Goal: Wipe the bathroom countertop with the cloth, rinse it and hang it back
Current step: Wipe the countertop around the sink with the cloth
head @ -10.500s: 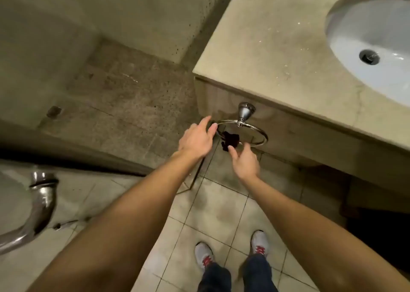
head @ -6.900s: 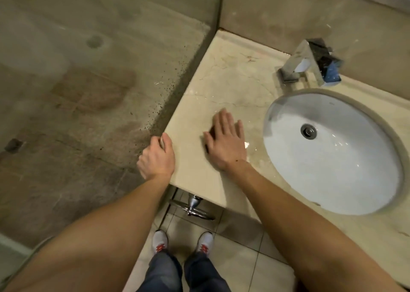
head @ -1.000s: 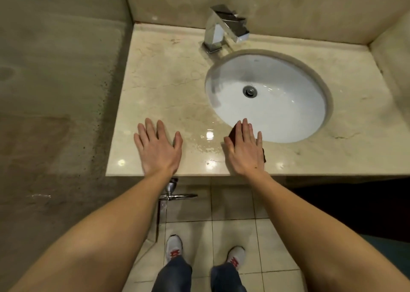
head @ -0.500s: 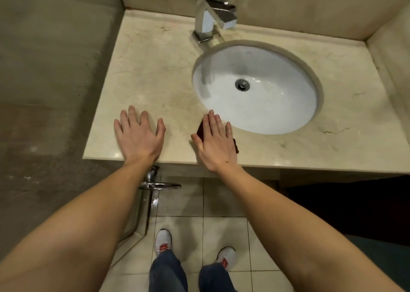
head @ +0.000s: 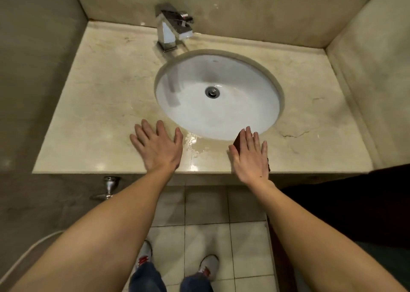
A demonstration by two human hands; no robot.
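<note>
Right hand (head: 250, 158) lies flat on the dark cloth (head: 237, 141) at the front edge of the surface (head: 99, 105), fingers (head: 248, 136) straight and spread, pressing rather than gripping. The cloth peeks out left of the index finger and by the heel of the palm, just beside the rim of the sink (head: 218, 96). Left hand (head: 158, 147) rests palm-down, fingers fanned, holding nothing. Glossy veined beige stone, wet sheen between the hands. Smooth white oval basin; angular chrome faucet (head: 172, 30) at the back edge.
</note>
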